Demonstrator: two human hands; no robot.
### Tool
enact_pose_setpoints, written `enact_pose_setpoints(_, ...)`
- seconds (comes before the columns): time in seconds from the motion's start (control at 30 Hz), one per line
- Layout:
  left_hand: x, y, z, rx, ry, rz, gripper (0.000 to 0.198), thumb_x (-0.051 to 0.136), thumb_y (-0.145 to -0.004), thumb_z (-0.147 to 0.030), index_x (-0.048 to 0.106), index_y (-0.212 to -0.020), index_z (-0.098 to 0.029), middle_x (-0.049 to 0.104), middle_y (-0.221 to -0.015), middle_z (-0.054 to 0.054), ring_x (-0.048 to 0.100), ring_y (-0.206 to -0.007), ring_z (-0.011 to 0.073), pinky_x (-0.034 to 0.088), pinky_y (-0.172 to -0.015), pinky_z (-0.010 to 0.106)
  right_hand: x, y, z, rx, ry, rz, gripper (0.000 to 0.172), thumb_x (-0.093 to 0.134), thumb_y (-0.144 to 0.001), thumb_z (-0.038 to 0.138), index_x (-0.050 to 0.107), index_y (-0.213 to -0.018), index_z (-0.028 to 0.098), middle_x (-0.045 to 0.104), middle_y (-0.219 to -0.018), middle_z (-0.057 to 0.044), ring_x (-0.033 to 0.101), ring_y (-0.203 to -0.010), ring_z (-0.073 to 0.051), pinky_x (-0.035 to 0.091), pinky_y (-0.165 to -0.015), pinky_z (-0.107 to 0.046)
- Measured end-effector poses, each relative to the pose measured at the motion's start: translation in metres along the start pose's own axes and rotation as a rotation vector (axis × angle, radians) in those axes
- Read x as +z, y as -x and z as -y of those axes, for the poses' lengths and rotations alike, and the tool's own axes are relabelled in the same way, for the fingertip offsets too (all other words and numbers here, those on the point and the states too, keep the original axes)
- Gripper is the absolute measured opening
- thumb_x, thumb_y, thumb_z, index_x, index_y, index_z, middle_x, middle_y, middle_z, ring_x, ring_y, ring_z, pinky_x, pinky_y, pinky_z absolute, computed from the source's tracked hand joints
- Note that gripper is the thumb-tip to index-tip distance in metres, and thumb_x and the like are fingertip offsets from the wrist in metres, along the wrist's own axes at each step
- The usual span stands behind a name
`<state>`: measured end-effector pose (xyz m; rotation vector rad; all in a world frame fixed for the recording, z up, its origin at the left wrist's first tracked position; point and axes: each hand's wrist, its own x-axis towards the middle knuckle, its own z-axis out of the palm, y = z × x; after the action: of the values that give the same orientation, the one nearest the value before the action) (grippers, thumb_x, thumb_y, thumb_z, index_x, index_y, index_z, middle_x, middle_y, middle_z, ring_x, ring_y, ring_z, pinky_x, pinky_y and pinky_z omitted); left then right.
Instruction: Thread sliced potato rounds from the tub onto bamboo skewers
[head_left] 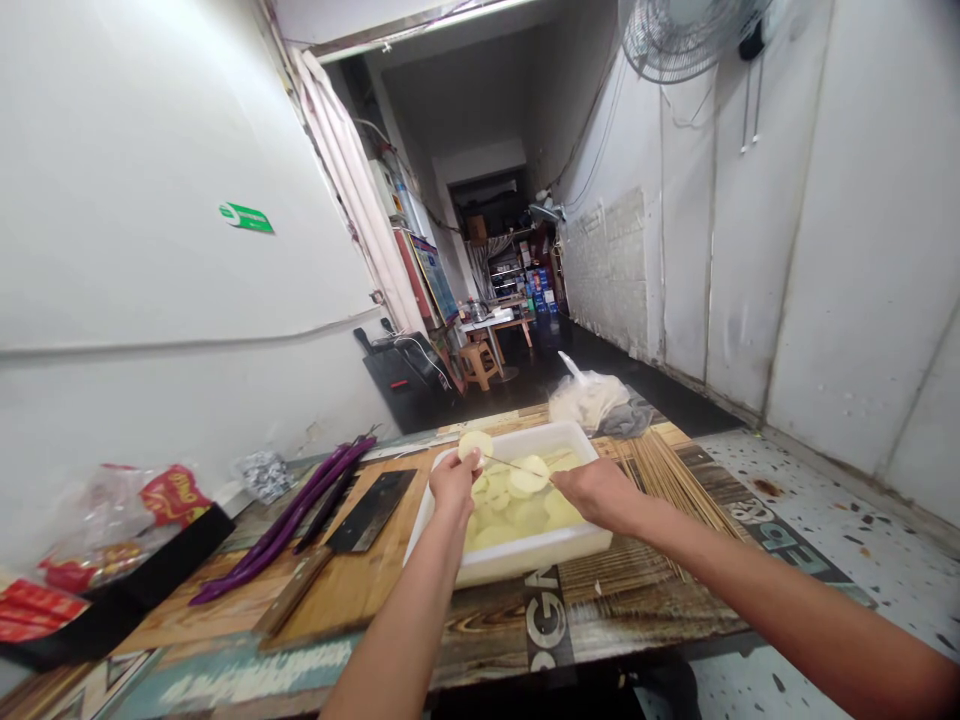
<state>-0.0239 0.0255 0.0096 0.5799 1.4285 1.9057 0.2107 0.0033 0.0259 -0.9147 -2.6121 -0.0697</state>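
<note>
My left hand pinches a round, pale yellow potato slice above the far left part of a white plastic tub. A thin wooden skewer runs from my right hand toward that slice; I cannot tell whether its tip has gone in. Another potato slice is threaded on the skewer, close to my right fingers, which are closed round the stick's near end. Below both hands, many more potato slices lie in cloudy liquid inside the tub.
Loose skewers lie right of the tub, with a plastic bag behind them. To the left are a wooden cutting board, a cleaver, long purple eggplants and a black box of packets.
</note>
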Motion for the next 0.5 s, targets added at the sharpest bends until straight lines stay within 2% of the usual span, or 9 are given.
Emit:
enact_pose_setpoints(0.07,0.0,0.0,0.001,0.038,-0.021,0.013,0.011,0.071,-0.06,-0.008,0.066,-0.07,-0.01,0.061,-0.065,0.002,0.053,-0.051,0.0068,0.046,-0.051,0.019,-0.001,0.0,0.001,0.077,-0.265,-0.053,0.02,0.043,-0.082,0.018,0.061,-0.073,0.014,0.061,-0.063,-0.005,0.051,-0.056,-0.012,0.028,-0.05,-0.023)
enact_pose_setpoints(0.13,0.001,0.003,-0.001,0.028,0.021,0.041,0.01,0.071,-0.06,-0.007,0.065,-0.069,-0.01,0.062,-0.067,0.002,0.054,-0.053,0.0066,0.045,-0.052,0.018,-0.002,-0.001,0.002,0.222,-0.67,-0.036,0.022,0.044,-0.083,0.024,0.06,-0.072,0.015,0.051,-0.051,0.001,0.042,-0.045,-0.008,0.027,-0.045,-0.02)
enact_pose_setpoints(0.23,0.003,0.007,-0.006,-0.047,0.132,0.099,0.009,0.068,-0.063,-0.004,0.064,-0.068,-0.011,0.063,-0.069,0.002,0.055,-0.055,0.0067,0.046,-0.053,0.017,-0.005,-0.002,0.001,0.486,-1.31,0.138,0.02,0.044,-0.083,0.029,0.057,-0.08,0.014,0.027,-0.041,0.011,0.017,-0.032,-0.004,0.015,-0.035,-0.017)
enact_pose_setpoints(0.3,0.004,0.01,-0.009,-0.102,0.196,0.133,0.011,0.066,-0.064,-0.002,0.062,-0.066,-0.012,0.062,-0.067,0.002,0.055,-0.054,0.0066,0.046,-0.053,0.018,-0.007,-0.002,-0.001,0.585,-1.611,0.242,0.016,0.043,-0.083,0.026,0.055,-0.081,0.014,0.02,-0.04,0.013,0.009,-0.032,-0.003,0.009,-0.032,-0.016)
enact_pose_setpoints(0.4,0.004,0.012,-0.011,-0.13,0.235,0.143,0.013,0.065,-0.066,0.0,0.059,-0.063,-0.012,0.061,-0.064,0.001,0.053,-0.051,0.006,0.045,-0.051,0.017,-0.008,-0.001,-0.003,0.604,-1.812,0.358,0.013,0.04,-0.083,0.019,0.052,-0.08,0.015,0.019,-0.041,0.013,0.007,-0.032,-0.004,0.01,-0.031,-0.016)
enact_pose_setpoints(0.5,0.004,0.012,-0.01,-0.121,0.219,0.126,0.013,0.063,-0.068,0.0,0.059,-0.066,-0.012,0.061,-0.065,0.001,0.053,-0.049,0.0053,0.045,-0.049,0.017,-0.007,0.001,0.0,0.553,-1.676,0.342,0.015,0.04,-0.084,0.023,0.054,-0.082,0.016,0.019,-0.042,0.013,0.008,-0.033,-0.005,0.01,-0.032,-0.017)
